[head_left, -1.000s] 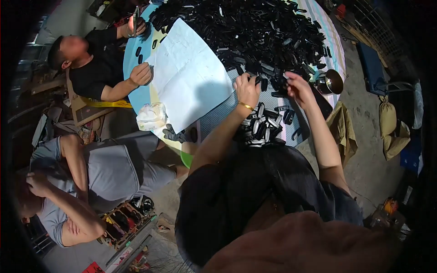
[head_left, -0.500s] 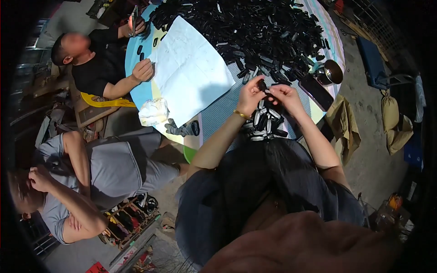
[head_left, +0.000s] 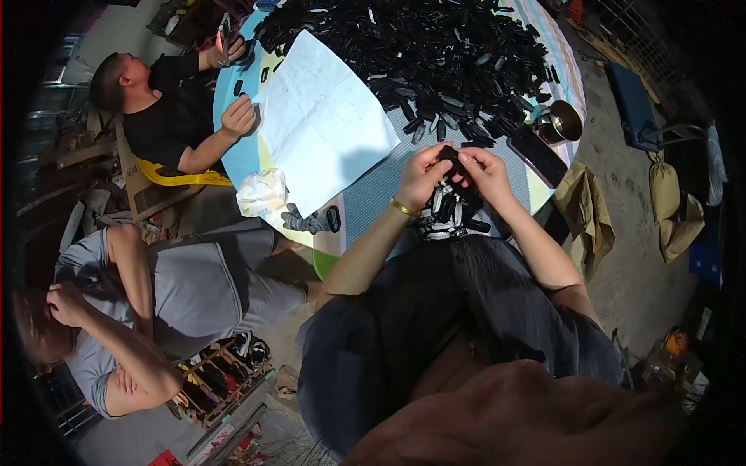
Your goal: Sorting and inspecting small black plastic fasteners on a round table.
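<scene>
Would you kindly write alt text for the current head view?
A person's left hand and right hand hold a small black item over a black and white pile on a table. Beyond lies a large dark heap; at left are a white sheet and two other people.

Wearer's top (head_left: pixel 357 373), lower ctr of frame: dk navy/blk, looks loose, short slvs (head_left: pixel 587 334) ending nr elbows, forearms (head_left: pixel 369 242) bare below. Gold-col. bangle (head_left: pixel 404 207), thin, shiny, L wrist (head_left: pixel 412 194). Dk strands (head_left: pixel 501 283) down front, mid-frame; hair or cloth, can't tell.
</scene>
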`<action>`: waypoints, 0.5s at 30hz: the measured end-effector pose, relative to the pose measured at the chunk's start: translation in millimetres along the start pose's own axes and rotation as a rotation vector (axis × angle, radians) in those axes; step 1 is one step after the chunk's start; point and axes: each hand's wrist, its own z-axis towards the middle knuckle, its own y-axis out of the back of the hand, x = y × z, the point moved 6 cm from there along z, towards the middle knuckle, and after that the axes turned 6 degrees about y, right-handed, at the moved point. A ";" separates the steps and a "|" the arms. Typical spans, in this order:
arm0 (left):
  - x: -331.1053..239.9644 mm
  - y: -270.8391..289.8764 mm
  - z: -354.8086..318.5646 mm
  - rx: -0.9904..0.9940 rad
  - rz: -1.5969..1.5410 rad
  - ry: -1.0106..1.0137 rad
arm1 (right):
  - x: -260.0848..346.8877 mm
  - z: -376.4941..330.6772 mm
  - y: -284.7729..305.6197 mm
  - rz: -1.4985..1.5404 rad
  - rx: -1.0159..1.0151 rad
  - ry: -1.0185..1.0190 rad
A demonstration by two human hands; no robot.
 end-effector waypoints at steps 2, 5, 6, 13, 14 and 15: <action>-2.8 1.8 -0.4 -0.015 0.028 0.002 | -2.5 -3.2 1.4 -0.013 -0.064 0.019; -5.2 2.8 -3.5 -0.050 -0.024 0.023 | -0.7 -4.7 0.9 -0.081 -0.065 0.055; -4.2 3.7 -4.9 -0.068 -0.105 0.043 | -0.5 -4.8 0.4 -0.080 -0.065 0.054; -0.2 3.3 -7.9 -0.122 0.069 -0.089 | 50.6 -15.9 -19.7 -0.697 -0.134 0.688; 3.3 3.6 -7.6 -0.127 0.000 -0.100 | 52.6 -18.8 -22.6 -0.721 -0.141 0.704; 6.3 5.0 -7.5 -0.133 -0.068 -0.110 | 47.6 -19.2 -21.9 -0.716 -0.142 0.682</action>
